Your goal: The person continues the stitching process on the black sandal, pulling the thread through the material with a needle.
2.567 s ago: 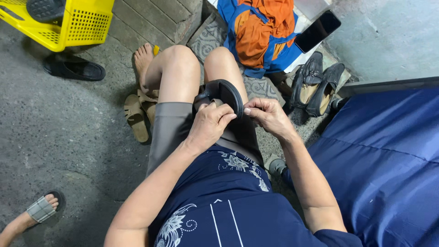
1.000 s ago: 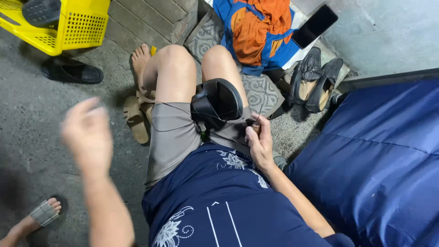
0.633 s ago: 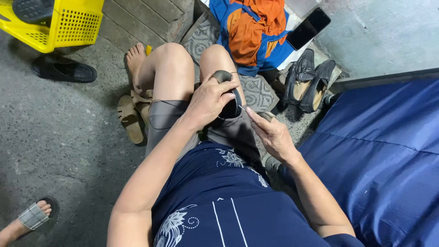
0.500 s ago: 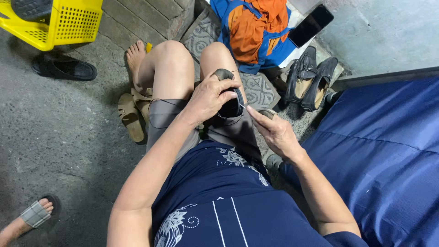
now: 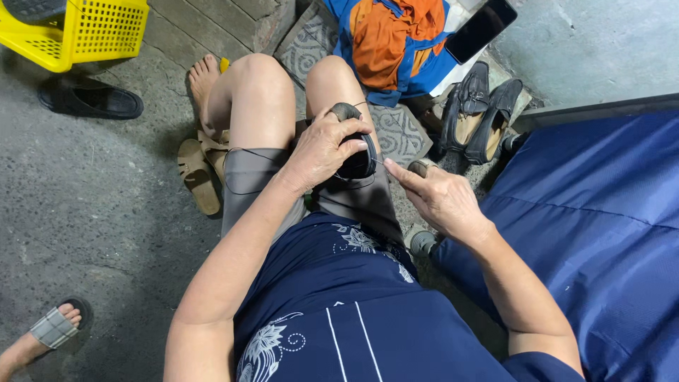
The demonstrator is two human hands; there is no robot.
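Note:
I sit with a black shoe resting on my right thigh. My left hand wraps over the shoe's top and holds it down. Just right of the shoe, my right hand pinches something thin, apparently a needle, and a dark thread loops from the shoe across my grey shorts. The fingers of that hand point toward the shoe's edge.
A pair of black loafers stands at the upper right beside a dark phone and an orange-and-blue cloth. Blue fabric covers the right side. Tan sandals, a black slipper, a yellow basket and another person's foot lie left.
My left hand swung out to the left, then came back and now grips the shoe. The right hand has drawn slightly away to the right of the shoe with the thread.

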